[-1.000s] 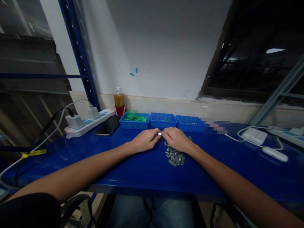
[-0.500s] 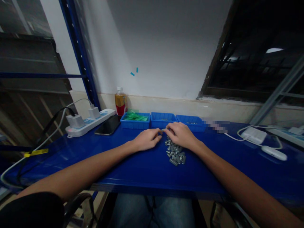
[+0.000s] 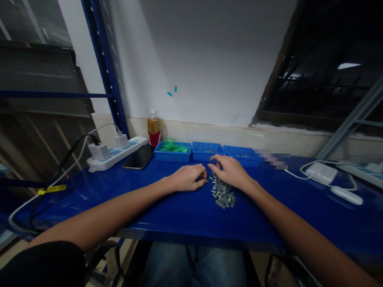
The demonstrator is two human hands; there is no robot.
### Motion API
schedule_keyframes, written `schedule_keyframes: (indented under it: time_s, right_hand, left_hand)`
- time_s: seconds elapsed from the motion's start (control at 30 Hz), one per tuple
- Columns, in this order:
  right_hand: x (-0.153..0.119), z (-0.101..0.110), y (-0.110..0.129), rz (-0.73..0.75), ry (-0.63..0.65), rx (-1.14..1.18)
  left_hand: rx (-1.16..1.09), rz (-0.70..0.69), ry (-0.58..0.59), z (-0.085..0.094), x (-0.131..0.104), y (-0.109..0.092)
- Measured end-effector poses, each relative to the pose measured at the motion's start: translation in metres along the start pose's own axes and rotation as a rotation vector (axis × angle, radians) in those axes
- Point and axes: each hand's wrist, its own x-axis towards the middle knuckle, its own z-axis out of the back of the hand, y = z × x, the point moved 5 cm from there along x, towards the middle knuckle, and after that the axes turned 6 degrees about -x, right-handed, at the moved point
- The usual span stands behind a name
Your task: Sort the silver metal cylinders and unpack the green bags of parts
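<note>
A loose pile of small grey metal parts [image 3: 223,194] lies on the blue table [image 3: 179,211]. Just left of the pile is my left hand [image 3: 191,177], its fingers curled and pinched on something too small to make out. My right hand [image 3: 226,169] hovers at the pile's upper edge, thumb and index finger apart, with nothing visible between them. Behind the hands stand three blue bins: the left bin [image 3: 172,157] contains green pieces, while the middle bin [image 3: 206,155] and the right bin [image 3: 243,160] have a few small parts in them.
A bottle [image 3: 154,129] stands behind the left bin. Left of the bins are a black phone [image 3: 138,157] and a white power strip [image 3: 104,161] with cables. White chargers [image 3: 321,172] and a white case [image 3: 347,195] lie at the right.
My hands, which met at the fingertips before, are now apart. The right thumb and index finger have opened. The whole view has shifted slightly.
</note>
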Motion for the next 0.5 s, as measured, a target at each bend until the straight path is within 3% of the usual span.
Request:
schedule_keyframes:
  time_s: [0.13, 0.27, 0.5]
  right_hand:
    - [-0.003, -0.004, 0.014, 0.116, 0.057, -0.023]
    - [-0.005, -0.009, 0.019, 0.158, 0.023, -0.033]
    - [-0.006, -0.006, 0.025, 0.189, -0.049, -0.057]
  left_hand:
    - [-0.193, 0.129, -0.052, 0.003, 0.004, 0.012]
    - [-0.367, 0.222, -0.121, 0.005, 0.006, 0.023]
    - [-0.428, 0.214, -0.123, 0.004, 0.007, 0.027]
